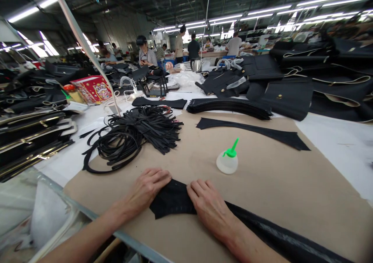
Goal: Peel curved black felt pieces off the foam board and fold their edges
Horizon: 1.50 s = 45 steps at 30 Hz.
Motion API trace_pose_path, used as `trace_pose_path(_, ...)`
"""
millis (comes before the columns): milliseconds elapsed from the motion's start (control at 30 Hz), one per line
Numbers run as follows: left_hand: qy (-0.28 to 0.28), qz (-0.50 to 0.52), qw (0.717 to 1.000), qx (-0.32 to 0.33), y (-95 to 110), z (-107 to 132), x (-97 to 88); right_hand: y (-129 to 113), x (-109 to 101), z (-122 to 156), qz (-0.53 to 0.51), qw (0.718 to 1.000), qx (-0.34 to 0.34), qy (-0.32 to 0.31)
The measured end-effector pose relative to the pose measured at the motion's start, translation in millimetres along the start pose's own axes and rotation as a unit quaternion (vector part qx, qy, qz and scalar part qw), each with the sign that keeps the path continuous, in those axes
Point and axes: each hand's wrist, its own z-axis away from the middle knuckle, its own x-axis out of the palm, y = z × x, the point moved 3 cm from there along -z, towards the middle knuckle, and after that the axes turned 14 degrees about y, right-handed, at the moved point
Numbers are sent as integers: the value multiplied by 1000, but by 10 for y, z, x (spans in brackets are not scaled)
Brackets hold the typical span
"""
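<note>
A long black leather piece lies on the brown paper sheet at the near edge of the table. My left hand rests on its left end, fingers together and bent down onto it. My right hand lies flat on the piece just to the right, fingers stretched forward. A small clear glue bottle with a green nozzle stands a short way beyond my right hand.
A bundle of black straps lies left of centre. Another long black cut piece and a stack of strips lie farther back. Black bags crowd the right, framed parts the left. Several people work in the background.
</note>
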Motion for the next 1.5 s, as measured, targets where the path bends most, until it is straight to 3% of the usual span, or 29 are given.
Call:
trace_pose_path(133, 87, 26, 993, -76, 126, -58, 9, -18, -5, 1, 3, 1000, -8, -1)
trace_pose_path(300, 41, 130, 987, -85, 485, -153, 241, -13, -39, 7, 13, 1000, -6, 3)
trace_pose_path(433, 9, 146, 984, -104, 516, -131, 294, 86, -111, 73, 4, 1000, -12, 2)
trace_pose_path(733, -30, 90, 994, -61, 558, -154, 267, 340, -321, 431, -18, 1000, -6, -21)
trace_pose_path(933, -2, 77, 996, -35, 598, -154, 287, 381, -416, 533, -24, 999, 12, -38)
trace_pose_path(1233, -72, 64, 995, 15, 683, -305, 291, 458, -483, 639, -26, 999, 4, -28)
trace_pose_path(1500, -52, 81, 995, 30, 776, -364, 351, 587, -566, 762, -33, 998, 4, -52)
